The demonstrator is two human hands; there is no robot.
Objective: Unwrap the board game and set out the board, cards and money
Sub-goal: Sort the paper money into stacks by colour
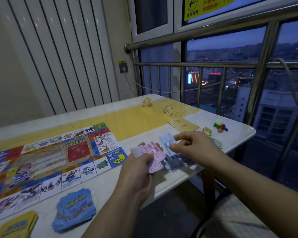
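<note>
Pink paper money (149,150), a fanned wad, is gripped in the left hand (138,170), thumb on top and fingers curled beneath. The right hand (194,145) pinches one blue note (167,141) between thumb and forefinger, just above a loose heap of bluish notes (175,162) near the table (237,133) edge. Green notes (217,143) lie just past the right hand, partly hidden.

The board (46,160) lies flat and unfolded to the left. Blue cards (75,208) and yellow cards (15,225) are stacked in front of it.

Step in hand, as judged: sorting money by colour. Best to peel single notes and lay each on its own colour pile, with piles apart and back from the edge.

Containers: none in view; pieces lie loose. Two crumpled scraps (147,102) at the far side are possibly wrapping, but it is too dim to tell.
</note>
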